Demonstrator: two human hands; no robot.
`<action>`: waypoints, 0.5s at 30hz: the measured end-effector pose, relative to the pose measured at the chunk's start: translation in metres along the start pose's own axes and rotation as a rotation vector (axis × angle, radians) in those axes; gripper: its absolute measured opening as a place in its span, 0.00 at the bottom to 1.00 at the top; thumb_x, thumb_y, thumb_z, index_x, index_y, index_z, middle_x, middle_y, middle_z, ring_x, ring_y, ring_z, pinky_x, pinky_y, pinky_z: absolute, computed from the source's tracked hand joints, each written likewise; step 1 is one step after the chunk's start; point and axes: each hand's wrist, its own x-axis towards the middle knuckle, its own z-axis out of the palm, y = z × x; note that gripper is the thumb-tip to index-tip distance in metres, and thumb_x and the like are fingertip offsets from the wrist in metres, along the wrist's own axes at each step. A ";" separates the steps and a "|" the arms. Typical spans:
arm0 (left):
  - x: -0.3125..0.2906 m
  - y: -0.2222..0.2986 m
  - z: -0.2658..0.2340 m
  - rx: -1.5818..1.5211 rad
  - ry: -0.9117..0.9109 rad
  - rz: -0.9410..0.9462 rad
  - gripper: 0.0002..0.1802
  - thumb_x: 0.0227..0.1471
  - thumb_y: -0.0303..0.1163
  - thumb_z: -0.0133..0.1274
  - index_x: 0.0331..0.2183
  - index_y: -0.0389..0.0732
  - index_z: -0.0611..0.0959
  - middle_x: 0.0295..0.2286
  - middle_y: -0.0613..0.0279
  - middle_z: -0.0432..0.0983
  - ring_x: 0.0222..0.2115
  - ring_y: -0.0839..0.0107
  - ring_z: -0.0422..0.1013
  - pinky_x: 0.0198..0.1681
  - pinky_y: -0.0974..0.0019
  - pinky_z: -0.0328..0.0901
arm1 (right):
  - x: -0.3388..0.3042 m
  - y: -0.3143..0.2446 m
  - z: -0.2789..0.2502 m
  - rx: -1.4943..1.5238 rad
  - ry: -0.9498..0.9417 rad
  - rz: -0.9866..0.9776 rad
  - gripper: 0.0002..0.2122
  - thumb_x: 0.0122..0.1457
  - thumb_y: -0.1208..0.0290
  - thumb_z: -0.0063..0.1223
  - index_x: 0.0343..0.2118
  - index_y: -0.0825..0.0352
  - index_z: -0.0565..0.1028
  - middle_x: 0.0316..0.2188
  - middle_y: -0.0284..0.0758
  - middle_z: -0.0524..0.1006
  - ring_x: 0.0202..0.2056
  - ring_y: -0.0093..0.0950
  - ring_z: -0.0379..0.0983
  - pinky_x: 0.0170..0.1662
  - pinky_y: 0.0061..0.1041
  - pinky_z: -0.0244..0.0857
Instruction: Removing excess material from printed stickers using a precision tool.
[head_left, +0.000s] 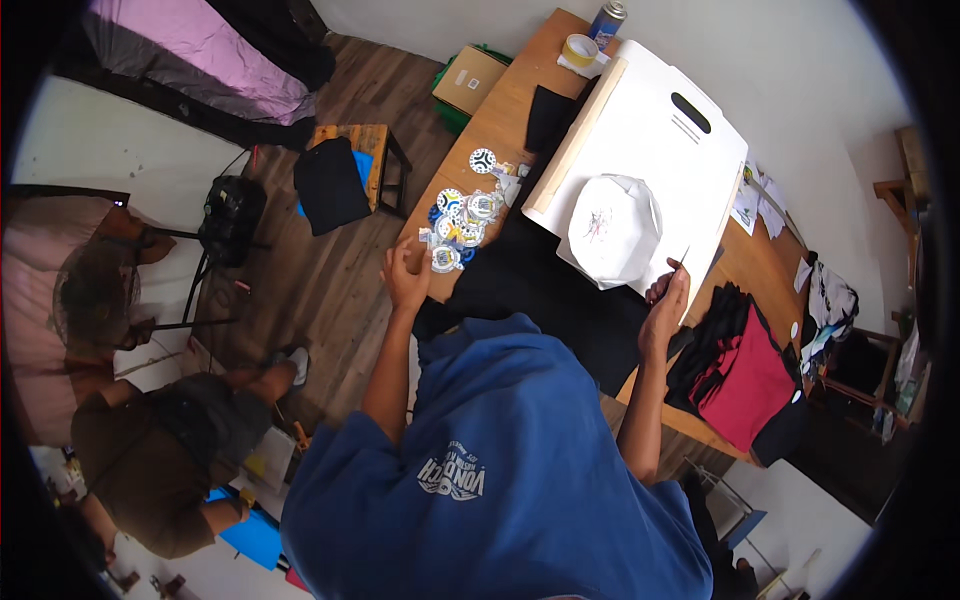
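1. As we look down, the step in hand seems to be sorting or picking out round printed cutouts, which lie in a loose heap near the left edge of the table.
2. The left hand is at the near end of that heap, thumb and fingers parted; we cannot tell whether it touches a cutout, and we see nothing clearly gripped.
3. The right hand is partly curled at the near right edge of the white slotted board; we cannot tell whether it grips anything.
4. Beside it, a many-sided white sheet with small coloured marks lies on the board.
5. We judge that the next move calls for a light pinch by the left hand, separating one cutout without dragging its neighbours.
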 end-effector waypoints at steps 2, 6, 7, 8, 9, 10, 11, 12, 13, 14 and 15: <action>-0.001 -0.001 -0.002 0.089 -0.031 0.167 0.30 0.42 0.49 0.64 0.47 0.49 0.76 0.37 0.63 0.67 0.45 0.62 0.65 0.50 0.53 0.52 | 0.008 0.011 -0.007 -0.093 0.077 -0.019 0.17 0.67 0.57 0.38 0.44 0.68 0.69 0.20 0.24 0.57 0.22 0.14 0.52 0.25 0.16 0.49; -0.015 0.032 0.005 0.201 -0.090 0.217 0.31 0.42 0.50 0.64 0.47 0.48 0.76 0.40 0.59 0.66 0.47 0.59 0.62 0.51 0.51 0.52 | 0.025 0.022 -0.031 -0.157 0.110 -0.007 0.17 0.67 0.57 0.38 0.43 0.68 0.70 0.19 0.24 0.57 0.22 0.14 0.53 0.25 0.16 0.49; -0.020 0.041 0.007 0.220 -0.105 0.225 0.32 0.41 0.50 0.64 0.47 0.48 0.76 0.41 0.58 0.66 0.48 0.57 0.61 0.51 0.51 0.52 | 0.027 0.021 -0.038 -0.170 0.093 -0.035 0.17 0.67 0.57 0.37 0.43 0.68 0.70 0.19 0.24 0.58 0.22 0.14 0.53 0.25 0.16 0.49; -0.026 0.049 0.010 0.239 -0.121 0.235 0.33 0.41 0.51 0.64 0.47 0.48 0.75 0.42 0.57 0.65 0.49 0.56 0.60 0.52 0.51 0.52 | 0.029 0.020 -0.046 -0.183 0.076 -0.064 0.17 0.68 0.58 0.36 0.42 0.68 0.71 0.19 0.24 0.58 0.22 0.14 0.53 0.25 0.15 0.49; -0.033 0.057 0.013 0.241 -0.122 0.241 0.33 0.41 0.51 0.64 0.47 0.48 0.75 0.42 0.57 0.65 0.49 0.56 0.60 0.52 0.51 0.52 | 0.032 0.020 -0.056 -0.178 0.080 -0.063 0.17 0.68 0.58 0.36 0.42 0.68 0.71 0.19 0.24 0.58 0.22 0.14 0.53 0.25 0.15 0.49; -0.042 0.065 0.018 0.210 -0.078 0.233 0.32 0.41 0.50 0.63 0.47 0.47 0.75 0.42 0.56 0.65 0.49 0.56 0.60 0.52 0.51 0.52 | 0.035 0.019 -0.066 -0.145 0.073 -0.066 0.17 0.68 0.58 0.36 0.42 0.68 0.71 0.19 0.24 0.58 0.22 0.14 0.53 0.25 0.15 0.49; -0.050 0.072 0.022 0.179 -0.036 0.225 0.31 0.41 0.49 0.63 0.47 0.47 0.75 0.43 0.56 0.65 0.49 0.56 0.61 0.52 0.51 0.52 | 0.037 0.017 -0.076 -0.112 0.067 -0.070 0.17 0.68 0.58 0.36 0.42 0.68 0.71 0.19 0.24 0.58 0.22 0.14 0.53 0.25 0.15 0.48; -0.058 0.080 0.025 0.180 -0.037 0.232 0.31 0.41 0.49 0.63 0.47 0.47 0.75 0.43 0.56 0.65 0.49 0.56 0.61 0.52 0.51 0.52 | 0.038 0.015 -0.088 -0.107 0.073 -0.070 0.17 0.68 0.58 0.36 0.42 0.68 0.71 0.19 0.24 0.58 0.22 0.14 0.53 0.25 0.15 0.48; -0.065 0.090 0.027 0.164 -0.034 0.241 0.30 0.42 0.49 0.62 0.47 0.47 0.75 0.42 0.57 0.66 0.48 0.56 0.61 0.51 0.51 0.53 | 0.038 0.009 -0.099 -0.112 0.075 -0.060 0.17 0.68 0.58 0.36 0.42 0.68 0.71 0.19 0.24 0.58 0.22 0.14 0.53 0.25 0.15 0.48; -0.073 0.101 0.029 0.147 -0.031 0.250 0.29 0.43 0.49 0.62 0.46 0.47 0.76 0.41 0.57 0.66 0.47 0.56 0.62 0.50 0.51 0.53 | 0.037 0.004 -0.110 -0.116 0.077 -0.049 0.16 0.68 0.58 0.36 0.42 0.68 0.71 0.19 0.24 0.58 0.22 0.14 0.52 0.25 0.15 0.48; -0.081 0.113 0.032 0.147 -0.033 0.257 0.29 0.43 0.49 0.62 0.46 0.47 0.76 0.41 0.57 0.66 0.47 0.56 0.62 0.50 0.51 0.53 | 0.037 -0.001 -0.121 -0.112 0.083 -0.049 0.16 0.68 0.58 0.36 0.42 0.68 0.71 0.19 0.24 0.58 0.22 0.14 0.52 0.25 0.15 0.48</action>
